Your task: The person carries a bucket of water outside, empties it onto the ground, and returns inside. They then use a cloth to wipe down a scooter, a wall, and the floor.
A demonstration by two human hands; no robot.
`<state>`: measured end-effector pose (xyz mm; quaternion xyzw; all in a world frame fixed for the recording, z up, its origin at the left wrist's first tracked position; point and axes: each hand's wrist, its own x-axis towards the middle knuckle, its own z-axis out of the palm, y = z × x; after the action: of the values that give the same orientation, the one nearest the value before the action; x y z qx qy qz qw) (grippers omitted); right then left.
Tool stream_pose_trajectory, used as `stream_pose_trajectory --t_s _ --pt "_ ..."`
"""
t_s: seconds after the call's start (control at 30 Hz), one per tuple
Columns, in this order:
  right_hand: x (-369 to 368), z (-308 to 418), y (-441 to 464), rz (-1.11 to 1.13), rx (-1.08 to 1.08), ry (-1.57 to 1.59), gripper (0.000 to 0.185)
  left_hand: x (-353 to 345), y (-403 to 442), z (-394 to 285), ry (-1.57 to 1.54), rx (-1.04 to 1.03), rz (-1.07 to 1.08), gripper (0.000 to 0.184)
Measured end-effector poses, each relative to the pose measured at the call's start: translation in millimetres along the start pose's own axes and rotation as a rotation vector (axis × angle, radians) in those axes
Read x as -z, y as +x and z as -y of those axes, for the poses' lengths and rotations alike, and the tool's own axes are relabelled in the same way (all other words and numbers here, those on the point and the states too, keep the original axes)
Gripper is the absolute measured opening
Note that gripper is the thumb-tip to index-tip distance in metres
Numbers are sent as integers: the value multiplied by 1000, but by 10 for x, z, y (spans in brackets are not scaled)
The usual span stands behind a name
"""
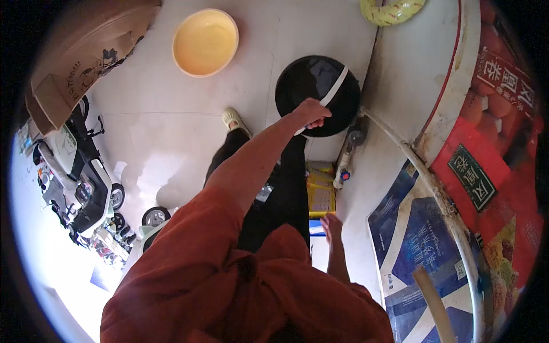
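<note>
My left hand is closed around the white handle of a round black bucket. The handle runs across the bucket's mouth, and its lower end is partly hidden by my hand. Glossy reflections show inside the dark bucket, but I cannot make out what it holds. Lower down, my right hand hangs at my side, fingers loosely apart and nothing in them. Nearest to it is a yellow box or package by the wall.
A yellow basin lies on the pale floor. Pipes and a valve line the right side, with blue and red printed boxes. A cardboard box and scooters are at left.
</note>
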<state>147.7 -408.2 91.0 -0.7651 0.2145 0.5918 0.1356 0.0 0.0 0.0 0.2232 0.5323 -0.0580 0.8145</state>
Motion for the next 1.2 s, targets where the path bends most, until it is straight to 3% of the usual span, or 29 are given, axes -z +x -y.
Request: stream_pose_trajectory --t_s 0.07,0.1,0.17,0.3,0.5,0.67,0.83,1.07,1.17,1.2 --pt "150 -97 42 -7 -24 -51 28 39 160 69 36 -54 -54 16" --pt "110 -318 -396 20 -56 -102 25 99 -310 194 37 -32 -84 16" --pt "-8 -233 -539 14 -32 -97 23 113 -443 276 -38 -4 -230 16" --pt "29 -184 -660 71 21 -77 24 392 -802 588 -129 -84 -314 15" --pt "176 122 -723 74 154 -147 21 628 -1455 695 -770 -108 -408 15" --pt "-1 573 -881 55 247 -235 25 1148 -2259 1110 -981 -166 -535 17" --pt "-461 714 -1384 65 342 -311 26 1831 -2946 1806 -1150 -241 -598 17" --pt "-1467 906 -1712 94 524 -827 18 2609 -3829 2924 -1524 -326 -698 18" --pt "-1935 1142 -1661 166 519 -890 13 2949 -4085 3522 -1696 -404 -744 20" --pt "-2255 1131 -1993 207 625 -1090 9 3047 -4171 3699 -1732 -451 -784 20"
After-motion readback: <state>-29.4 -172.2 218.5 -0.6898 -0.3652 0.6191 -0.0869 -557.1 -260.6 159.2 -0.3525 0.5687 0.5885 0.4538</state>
